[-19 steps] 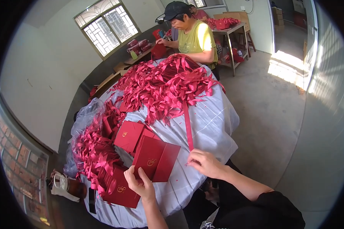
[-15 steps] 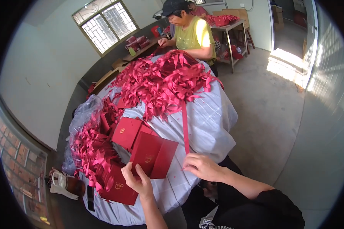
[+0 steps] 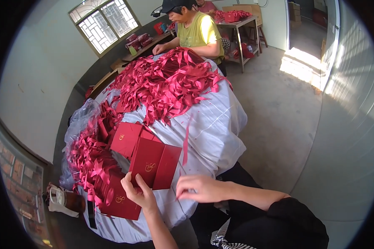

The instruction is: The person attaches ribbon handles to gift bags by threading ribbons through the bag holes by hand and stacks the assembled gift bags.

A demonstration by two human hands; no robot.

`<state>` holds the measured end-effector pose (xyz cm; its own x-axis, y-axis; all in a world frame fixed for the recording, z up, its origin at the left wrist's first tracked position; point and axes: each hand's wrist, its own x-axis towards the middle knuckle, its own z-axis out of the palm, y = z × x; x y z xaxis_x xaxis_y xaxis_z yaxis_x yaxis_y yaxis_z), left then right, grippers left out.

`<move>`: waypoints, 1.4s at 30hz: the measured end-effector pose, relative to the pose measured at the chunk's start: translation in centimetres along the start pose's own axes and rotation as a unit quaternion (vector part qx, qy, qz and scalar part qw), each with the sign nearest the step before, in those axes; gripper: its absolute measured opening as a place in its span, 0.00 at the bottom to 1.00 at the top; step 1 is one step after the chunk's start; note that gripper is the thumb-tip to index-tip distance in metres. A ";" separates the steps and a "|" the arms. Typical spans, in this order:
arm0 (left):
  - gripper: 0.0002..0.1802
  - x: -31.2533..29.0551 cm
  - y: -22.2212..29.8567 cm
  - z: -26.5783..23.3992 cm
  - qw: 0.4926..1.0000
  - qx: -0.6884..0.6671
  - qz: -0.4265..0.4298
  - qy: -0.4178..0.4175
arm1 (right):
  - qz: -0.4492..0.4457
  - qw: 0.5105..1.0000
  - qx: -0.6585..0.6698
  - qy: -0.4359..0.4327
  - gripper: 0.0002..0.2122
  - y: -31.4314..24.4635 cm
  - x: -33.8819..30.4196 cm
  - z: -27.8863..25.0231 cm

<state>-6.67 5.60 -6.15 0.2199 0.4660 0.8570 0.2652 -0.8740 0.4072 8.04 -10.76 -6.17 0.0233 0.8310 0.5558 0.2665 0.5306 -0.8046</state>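
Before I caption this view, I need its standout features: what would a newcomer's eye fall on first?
Likely first, the big heap of glossy red ribbons across the far part of the white-covered table. Nearer, the left hand holds a flat red piece with a gold emblem, the right hand apart from it on its right. Beyond the heap is a person in a yellow-green top.

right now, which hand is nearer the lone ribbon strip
Right: the right hand is just below the ribbon strip; the left hand, down and left of it, holds red packaging.
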 end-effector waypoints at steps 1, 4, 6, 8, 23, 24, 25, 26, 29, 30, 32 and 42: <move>0.06 0.1 0.1 0.1 1.000 0.003 0.009 0.004 | -0.012 0.998 0.056 -0.032 0.04 -0.6 0.1 0.3; 0.07 0.2 0.3 0.1 1.000 0.003 -0.020 -0.004 | 0.025 0.999 0.012 -0.020 0.04 0.1 1.1 1.0; 0.07 0.5 0.4 -0.1 1.000 -0.011 -0.020 0.004 | 0.064 0.996 0.029 -0.049 0.04 -0.3 1.6 1.2; 0.08 0.7 0.5 -0.2 0.999 -0.043 -0.034 -0.004 | -0.085 0.993 -0.079 -0.006 0.03 -1.5 2.1 1.1; 0.09 3.6 4.3 -1.3 0.868 -0.308 -0.261 -0.289 | -0.008 0.961 -0.180 0.209 0.06 -2.2 4.6 -1.3; 0.09 3.5 4.2 -1.2 0.866 -0.310 -0.269 -0.284 | 0.016 0.963 -0.164 0.213 0.06 -2.2 4.6 -1.1; 0.10 3.3 4.1 -1.0 0.864 -0.320 -0.270 -0.280 | 0.015 0.965 -0.146 0.216 0.05 -2.1 4.7 -1.0; 0.10 3.1 4.1 -0.9 0.862 -0.329 -0.269 -0.276 | 0.020 0.966 -0.147 0.210 0.05 -2.0 4.6 -1.0; 0.10 2.7 4.0 -0.8 0.860 -0.333 -0.270 -0.277 | 0.025 0.963 -0.185 0.194 0.06 -1.9 4.5 -1.0; 0.10 2.7 4.1 -0.8 0.859 -0.335 -0.272 -0.276 | 0.027 0.963 -0.186 0.192 0.06 -1.7 4.4 -1.0; 0.11 2.8 4.1 -0.9 0.849 -0.307 -0.292 -0.316 | -0.002 0.959 -0.203 0.197 0.06 -1.5 4.4 -1.2; 0.11 2.2 4.9 -0.4 0.870 -0.318 -0.243 -0.288 | 0.013 0.950 -0.251 0.187 0.05 -2.0 3.8 -1.0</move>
<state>-5.29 2.28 -2.08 0.7089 0.6334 0.3102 -0.0754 -0.3693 0.9263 8.60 -8.85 -2.23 0.3518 0.6753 0.6482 0.6841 0.2872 -0.6704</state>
